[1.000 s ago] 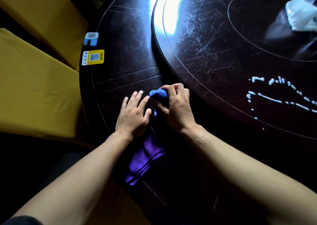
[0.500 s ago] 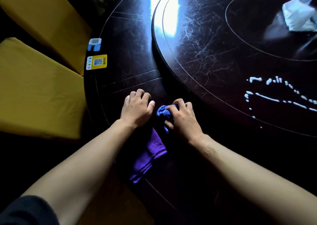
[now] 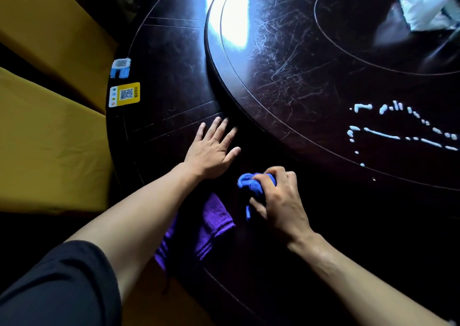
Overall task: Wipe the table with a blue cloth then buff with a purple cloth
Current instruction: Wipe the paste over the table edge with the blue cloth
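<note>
My left hand is lying flat on the dark worktop, fingers spread. The purple cloth is waiting at six o'clock from it. My right hand is squeezing the blue cloth, fingers curled round it. I should open it flat, then rub the white squiggles at two o'clock. The yellow sticker at ten o'clock has a square code; its words are too small to read.

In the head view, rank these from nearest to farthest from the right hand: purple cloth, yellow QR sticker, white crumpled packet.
From the right hand:
1. purple cloth, just to its left at the table edge.
2. yellow QR sticker, far left on the outer ring.
3. white crumpled packet, far top right.
</note>
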Action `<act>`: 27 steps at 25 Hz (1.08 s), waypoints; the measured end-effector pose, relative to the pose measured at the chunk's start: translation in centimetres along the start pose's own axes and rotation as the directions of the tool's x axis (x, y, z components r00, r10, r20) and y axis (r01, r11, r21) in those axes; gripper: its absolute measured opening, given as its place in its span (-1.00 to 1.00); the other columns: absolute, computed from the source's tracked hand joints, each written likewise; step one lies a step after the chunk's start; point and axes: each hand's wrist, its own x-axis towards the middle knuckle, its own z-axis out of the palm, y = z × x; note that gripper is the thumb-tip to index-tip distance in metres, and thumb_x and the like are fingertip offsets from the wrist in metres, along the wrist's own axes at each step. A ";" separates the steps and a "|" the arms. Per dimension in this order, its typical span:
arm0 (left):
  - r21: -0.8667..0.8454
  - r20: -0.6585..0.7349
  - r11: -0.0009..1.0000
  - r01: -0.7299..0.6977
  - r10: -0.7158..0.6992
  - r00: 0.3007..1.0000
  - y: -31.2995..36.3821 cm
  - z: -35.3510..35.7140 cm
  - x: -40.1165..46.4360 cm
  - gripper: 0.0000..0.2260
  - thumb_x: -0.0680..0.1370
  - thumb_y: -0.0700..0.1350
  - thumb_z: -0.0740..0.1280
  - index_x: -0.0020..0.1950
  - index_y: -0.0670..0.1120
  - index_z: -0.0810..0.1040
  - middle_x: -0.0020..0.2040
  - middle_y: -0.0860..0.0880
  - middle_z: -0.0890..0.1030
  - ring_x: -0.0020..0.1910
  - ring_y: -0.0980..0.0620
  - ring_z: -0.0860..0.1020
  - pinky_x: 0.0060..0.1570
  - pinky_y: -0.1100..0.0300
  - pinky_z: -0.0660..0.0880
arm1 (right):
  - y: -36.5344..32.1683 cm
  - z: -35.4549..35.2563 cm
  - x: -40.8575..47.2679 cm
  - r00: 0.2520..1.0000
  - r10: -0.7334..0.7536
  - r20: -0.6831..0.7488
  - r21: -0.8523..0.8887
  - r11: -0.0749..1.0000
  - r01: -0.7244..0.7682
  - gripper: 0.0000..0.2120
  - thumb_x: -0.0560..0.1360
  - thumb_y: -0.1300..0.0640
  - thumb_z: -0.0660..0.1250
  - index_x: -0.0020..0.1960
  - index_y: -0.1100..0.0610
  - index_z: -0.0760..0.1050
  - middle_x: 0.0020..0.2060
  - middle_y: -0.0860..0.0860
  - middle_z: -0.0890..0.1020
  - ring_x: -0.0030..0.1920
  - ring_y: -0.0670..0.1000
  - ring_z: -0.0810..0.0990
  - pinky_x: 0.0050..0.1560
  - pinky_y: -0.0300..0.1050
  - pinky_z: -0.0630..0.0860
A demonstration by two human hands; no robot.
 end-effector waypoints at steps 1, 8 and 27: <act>0.013 0.009 1.000 0.000 0.000 1.000 0.0 0.0 0.0 -0.29 0.53 0.34 -0.25 0.62 0.07 0.05 0.66 -0.04 -0.03 0.63 -0.02 -0.11 0.57 -0.17 -0.13 | -0.5 0.2 1.1 1.000 -0.008 -0.030 0.020 1.000 0.009 -0.58 0.41 0.06 0.47 0.25 0.05 0.51 0.18 0.11 0.45 0.08 0.16 0.40 0.21 0.02 0.47; 0.007 0.005 1.000 0.020 -0.020 1.000 -0.1 0.0 0.2 -0.31 0.53 0.35 -0.23 0.61 0.11 0.06 0.66 -0.03 -0.05 0.63 0.01 -0.12 0.58 -0.12 -0.13 | -1.4 1.7 3.5 0.998 0.053 0.026 -0.137 0.989 -0.049 -0.52 0.47 -0.10 0.37 0.34 -0.02 0.40 0.31 0.05 0.38 0.16 0.15 0.37 0.20 0.05 0.46; -0.063 0.028 0.992 -0.111 0.113 0.993 9.4 -1.3 -3.6 -0.51 0.68 0.13 0.01 0.55 -0.06 0.26 0.58 -0.23 0.22 0.61 -0.18 0.07 0.58 -0.13 -0.04 | 1.9 -0.9 -4.4 0.966 0.246 -0.078 -0.172 0.951 -0.256 -0.48 0.51 -0.13 0.30 0.41 0.05 0.41 0.28 0.14 0.42 0.15 0.18 0.42 0.21 0.07 0.45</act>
